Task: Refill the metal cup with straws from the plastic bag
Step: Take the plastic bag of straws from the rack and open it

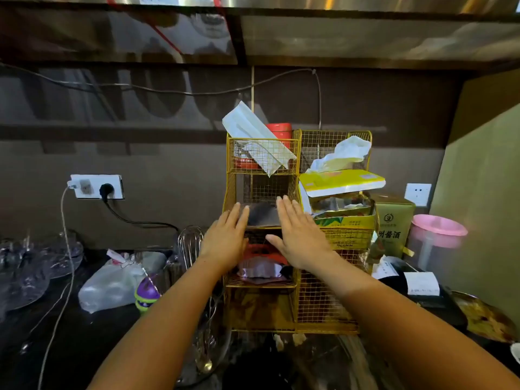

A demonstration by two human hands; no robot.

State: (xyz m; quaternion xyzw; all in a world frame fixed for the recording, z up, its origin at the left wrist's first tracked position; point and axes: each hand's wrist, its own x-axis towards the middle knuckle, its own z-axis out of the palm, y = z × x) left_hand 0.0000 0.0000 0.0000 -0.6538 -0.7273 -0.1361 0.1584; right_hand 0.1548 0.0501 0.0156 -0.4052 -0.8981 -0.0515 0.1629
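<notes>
My left hand (226, 235) and my right hand (298, 235) are both stretched out flat, palms down, fingers apart, in front of the middle shelf of a yellow wire rack (323, 305). Neither hand holds anything. A long white plastic bag (253, 133) leans out of the rack's top left compartment; I cannot tell what is in it. A crumpled clear plastic bag (109, 285) lies on the dark counter to the left. I cannot make out a metal cup in this view; a metal whisk (190, 243) stands just left of my left hand.
A yellow tissue box (342, 181) and snack packs fill the rack's right side. A green box (394, 223) and a pink-lidded jug (437, 235) stand to the right. Glass dishes (28, 266) sit far left. A wall socket (97, 187) feeds cables across the counter.
</notes>
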